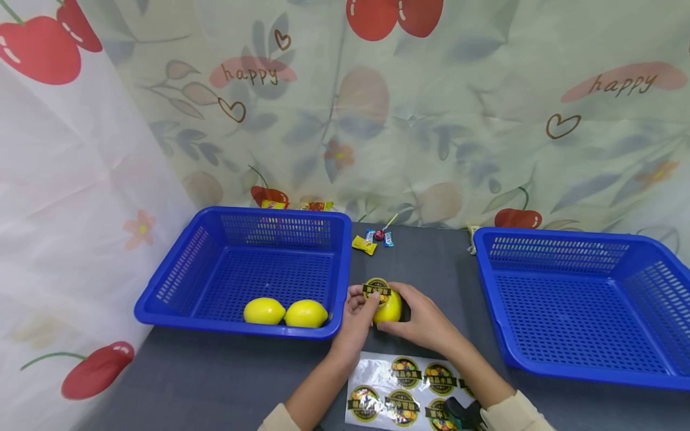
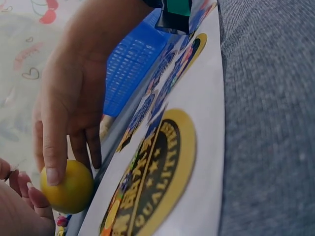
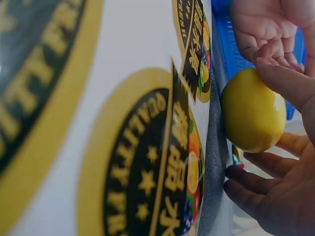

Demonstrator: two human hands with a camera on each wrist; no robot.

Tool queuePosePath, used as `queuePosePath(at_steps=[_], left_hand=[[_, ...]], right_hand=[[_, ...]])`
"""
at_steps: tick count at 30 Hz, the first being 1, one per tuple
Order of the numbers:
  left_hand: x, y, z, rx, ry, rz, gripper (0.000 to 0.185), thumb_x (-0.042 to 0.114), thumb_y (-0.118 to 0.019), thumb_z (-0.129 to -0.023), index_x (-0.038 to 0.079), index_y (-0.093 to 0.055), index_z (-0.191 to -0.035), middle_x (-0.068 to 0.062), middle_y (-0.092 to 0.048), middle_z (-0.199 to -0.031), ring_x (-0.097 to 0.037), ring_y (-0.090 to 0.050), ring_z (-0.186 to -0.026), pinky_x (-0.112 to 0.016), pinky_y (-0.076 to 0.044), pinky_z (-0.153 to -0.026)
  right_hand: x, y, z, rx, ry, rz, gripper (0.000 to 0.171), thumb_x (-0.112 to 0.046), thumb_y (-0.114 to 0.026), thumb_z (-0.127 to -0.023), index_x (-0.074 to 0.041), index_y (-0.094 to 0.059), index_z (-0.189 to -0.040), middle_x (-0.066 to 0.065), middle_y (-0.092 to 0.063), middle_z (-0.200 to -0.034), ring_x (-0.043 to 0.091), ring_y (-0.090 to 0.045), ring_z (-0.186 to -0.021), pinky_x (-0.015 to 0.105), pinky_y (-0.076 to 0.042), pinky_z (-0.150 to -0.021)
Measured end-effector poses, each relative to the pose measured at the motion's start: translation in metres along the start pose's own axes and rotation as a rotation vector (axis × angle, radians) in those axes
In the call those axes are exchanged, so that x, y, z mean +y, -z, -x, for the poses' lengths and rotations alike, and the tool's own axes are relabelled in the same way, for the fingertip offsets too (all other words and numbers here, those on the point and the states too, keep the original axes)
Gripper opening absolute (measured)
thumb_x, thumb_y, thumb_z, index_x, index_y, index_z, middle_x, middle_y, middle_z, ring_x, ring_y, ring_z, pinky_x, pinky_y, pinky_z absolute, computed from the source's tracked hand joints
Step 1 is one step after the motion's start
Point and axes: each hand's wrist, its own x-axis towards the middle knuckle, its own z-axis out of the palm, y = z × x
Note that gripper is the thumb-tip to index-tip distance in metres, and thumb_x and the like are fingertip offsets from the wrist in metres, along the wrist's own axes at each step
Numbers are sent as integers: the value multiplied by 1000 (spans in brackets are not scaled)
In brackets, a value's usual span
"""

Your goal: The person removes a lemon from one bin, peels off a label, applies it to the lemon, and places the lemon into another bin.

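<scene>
A yellow lemon [image 1: 389, 310] is in my right hand [image 1: 426, 317], its thumb on the near side and fingers round the far side. In the right wrist view the lemon [image 3: 253, 110] sits between the right thumb and fingers [image 3: 270, 167]. My left hand [image 1: 353, 323] pinches a round black-and-gold fruit sticker [image 1: 376, 290], which overlaps the lemon's upper left. The left wrist view has the left fingers [image 2: 32, 196] right beside the lemon. Below both hands lies a white sheet of the same stickers [image 1: 383, 383], partly covered by the right forearm.
At the left, a blue basket [image 1: 212, 328] holds two lemons [image 1: 264, 311]. Another blue basket [image 1: 571, 369] stands at the right. Several wrapped candies [image 1: 364, 245] and a lollipop [image 1: 380, 235] lie behind the hands. A printed curtain [image 1: 409, 149] hangs at the back.
</scene>
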Motion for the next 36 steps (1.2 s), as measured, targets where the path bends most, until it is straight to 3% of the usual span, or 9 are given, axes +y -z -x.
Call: queuePosePath(at_steps=[4,8,13,18,23,26,31,36], left_hand=[[-2,1,-2,23,1,-19,42,14,-73,-91,2,-55,-127,-11,-63,-112,-18,-57,-96,-26,-48,-84],[-2,0,-2,4,27,-15,34,18,-71,-93,2,-61,-122,-9,-61,-115,-20,-56,-102,-29,-47,-92],[-2,-2,-1,-17,2,25,25,16,-69,-94,2,-63,-114,-7,-62,-113,-20,-57,-106,-31,-47,-94],[-4,-3,-2,-39,-79,31,26,14,-67,-97,1,-59,-117,-9,-63,-112,-20,-59,-105,-29,-48,-92],[-6,-1,-2,-94,-111,4,29,14,-67,-98,0,-62,-122,-10,-64,-110,-17,-59,-98,-25,-50,-85],[-7,1,-4,-143,-188,-66,26,11,-62,-100,-4,-65,-122,-14,-65,-110,-18,-59,-95,-24,-49,-83],[-6,3,-8,-240,-384,-210,25,5,-49,-105,-9,-63,-121,-21,-64,-112,-24,-60,-98,-26,-50,-85],[-3,5,-10,-318,-436,-234,23,2,-53,-102,-6,-52,-124,-18,-62,-88,-13,-53,-73,-20,-42,-67]], right_hand=[[-1,0,1,3,-35,-8,74,-32,-88,-77,-6,-53,-137,12,-60,-129,25,-60,-103,41,-51,-82],[-2,0,2,6,-58,-22,73,-28,-89,-75,-7,-52,-134,12,-61,-126,22,-59,-96,39,-51,-77],[-5,0,2,-1,-67,-50,70,-22,-88,-74,-9,-52,-133,11,-62,-123,21,-59,-91,38,-50,-74],[-7,1,3,1,-98,-69,71,-18,-88,-73,-8,-53,-133,11,-62,-120,21,-58,-88,36,-50,-72],[-7,2,6,4,-94,-60,73,-17,-87,-72,-5,-53,-135,14,-59,-124,24,-57,-94,39,-50,-76],[-4,3,10,-1,-86,-73,74,-16,-86,-73,-5,-53,-138,14,-57,-129,26,-57,-100,42,-49,-81],[2,6,14,-15,-97,-144,77,-18,-85,-75,-3,-46,-140,16,-56,-133,31,-57,-111,48,-48,-91],[7,8,17,-25,-111,-209,74,-19,-86,-75,-3,-43,-134,16,-57,-126,33,-57,-114,52,-45,-97]])
